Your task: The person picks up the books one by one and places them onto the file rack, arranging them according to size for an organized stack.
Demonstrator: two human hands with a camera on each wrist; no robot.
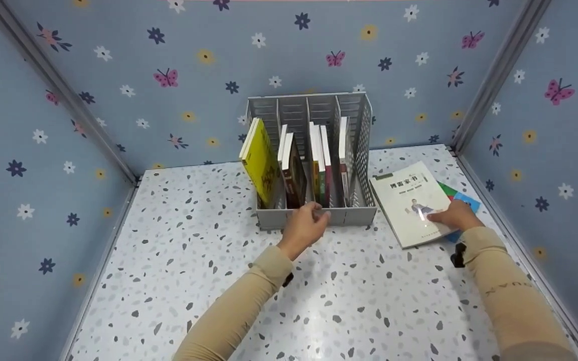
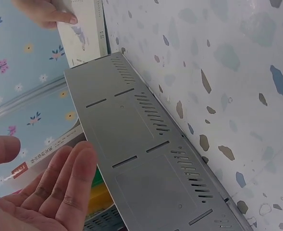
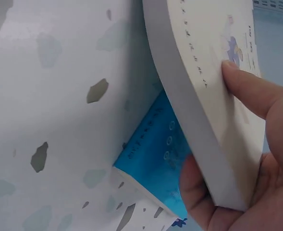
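Observation:
My right hand (image 1: 457, 215) grips a cream-covered book (image 1: 409, 200) by its right side, thumb on the cover and fingers beneath. In the right wrist view this book (image 3: 218, 110) is lifted at a tilt over a blue book (image 3: 155, 149) lying flat. My left hand (image 1: 305, 225) is at the front edge of a grey file rack (image 1: 319, 218), its fingers loosely bent and holding nothing. Several books stand in the rack's compartments, among them a yellow book (image 1: 261, 163) leaning at the left and a dark brown book (image 1: 295, 175) beside it.
The rack backs onto a flower-patterned wall (image 1: 289, 50). Side walls with metal corner strips enclose the speckled white table (image 1: 178, 240) on the left and right. The blue book (image 1: 467, 201) lies near the right wall.

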